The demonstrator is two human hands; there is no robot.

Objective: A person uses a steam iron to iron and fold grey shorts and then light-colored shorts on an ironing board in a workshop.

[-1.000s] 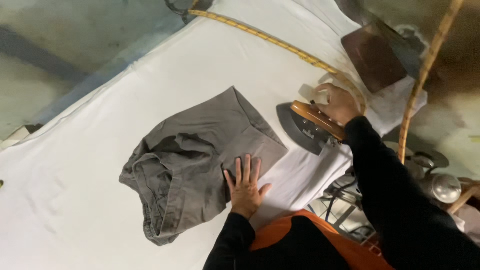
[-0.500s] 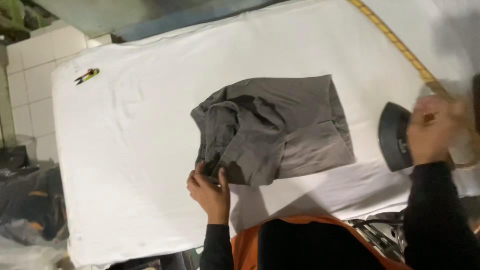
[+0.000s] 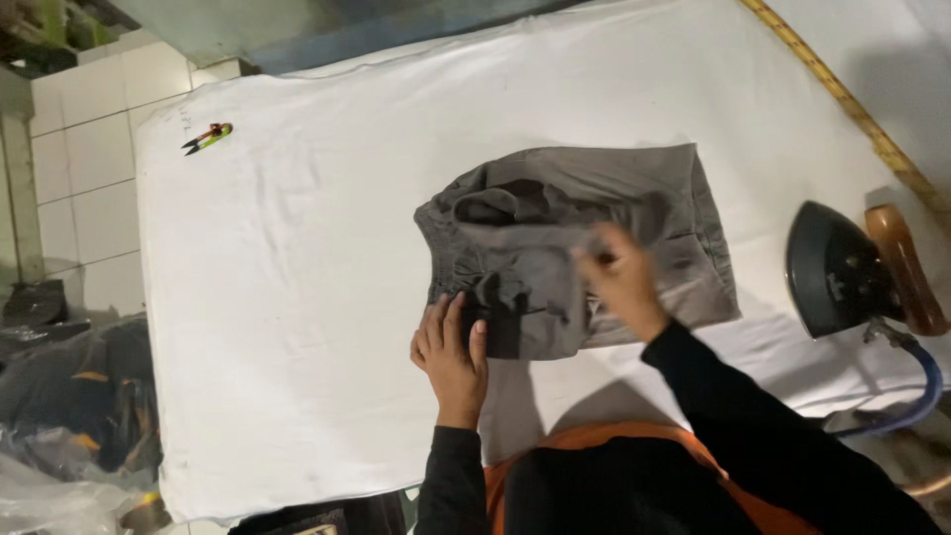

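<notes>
Garment (image 3: 594,218): plain grey. Table cover (image 3: 297,297): plain white. Iron (image 3: 837,269): dark grey sole, brown handle. Hose (image 3: 916,391): blue. Snips (image 3: 208,137): green and red. Sleeves (image 3: 753,436): black.

No packages, labels, signs or screens anywhere in view.
</notes>
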